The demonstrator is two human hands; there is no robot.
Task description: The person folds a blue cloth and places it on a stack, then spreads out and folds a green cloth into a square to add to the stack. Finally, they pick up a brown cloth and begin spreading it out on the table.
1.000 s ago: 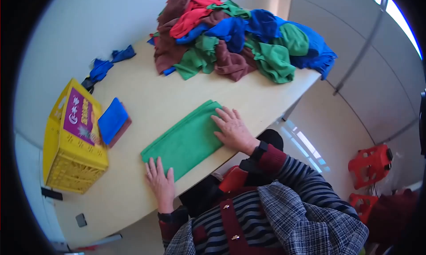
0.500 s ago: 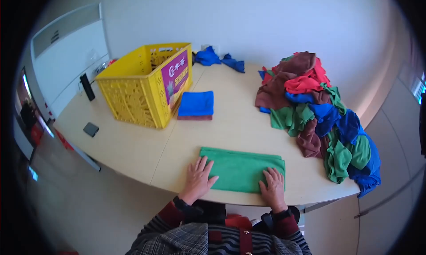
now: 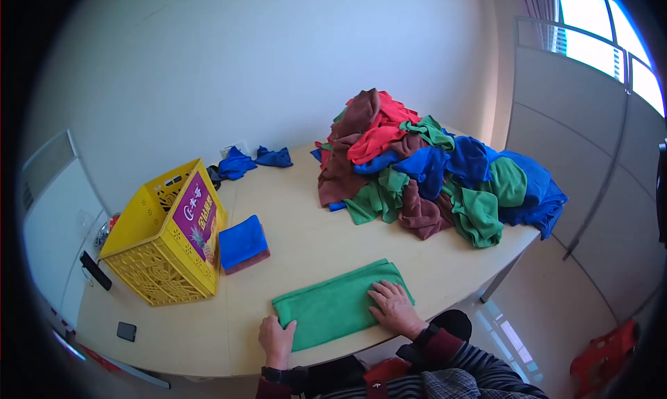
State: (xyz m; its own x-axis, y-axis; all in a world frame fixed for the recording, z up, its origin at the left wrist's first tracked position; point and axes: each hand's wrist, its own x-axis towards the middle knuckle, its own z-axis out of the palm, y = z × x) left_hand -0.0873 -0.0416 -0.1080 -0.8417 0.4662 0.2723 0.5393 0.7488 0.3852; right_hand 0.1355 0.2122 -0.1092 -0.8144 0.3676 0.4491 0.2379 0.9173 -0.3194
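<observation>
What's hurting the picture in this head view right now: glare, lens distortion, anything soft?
Head view: the window at upper right is blown out to white; bright reflections streak the floor; the wide lens bows the table edge and leaves dark corners; left hand, right hand and green cloth look reasonably clear.

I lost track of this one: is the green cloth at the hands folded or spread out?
Folded: the green cloth lies as a flat, neat oblong, with layered edges showing along its far side.
</observation>
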